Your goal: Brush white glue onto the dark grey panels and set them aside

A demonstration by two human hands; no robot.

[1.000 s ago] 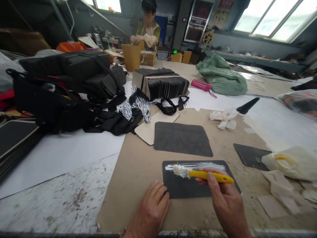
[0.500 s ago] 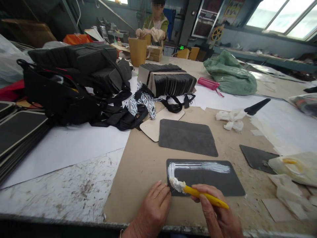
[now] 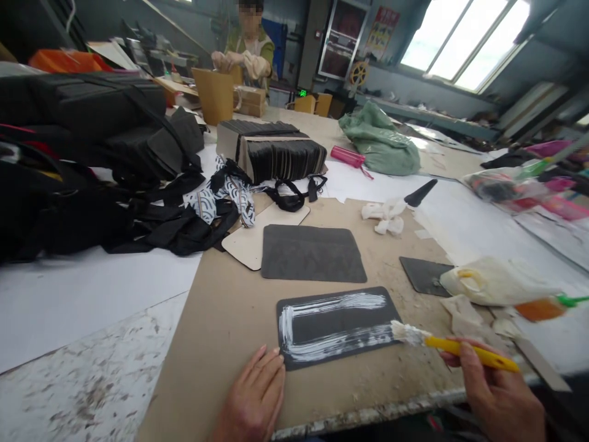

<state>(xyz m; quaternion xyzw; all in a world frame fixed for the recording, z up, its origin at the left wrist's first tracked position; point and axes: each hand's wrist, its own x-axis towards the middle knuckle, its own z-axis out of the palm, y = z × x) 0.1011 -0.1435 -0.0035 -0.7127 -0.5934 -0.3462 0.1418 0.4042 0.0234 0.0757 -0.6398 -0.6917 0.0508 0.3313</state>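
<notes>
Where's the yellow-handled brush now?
Lower right of the head view: the yellow-handled brush is in the right hand, its bristles at the right end of the white-streaked dark rectangular panel.

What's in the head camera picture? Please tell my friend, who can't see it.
A person's right hand holds a yellow-handled brush at the right edge of a dark panel streaked with white along three sides, while the left hand rests by its near left corner. Beyond lie another dark panel and a stack of flat pieces.
</notes>
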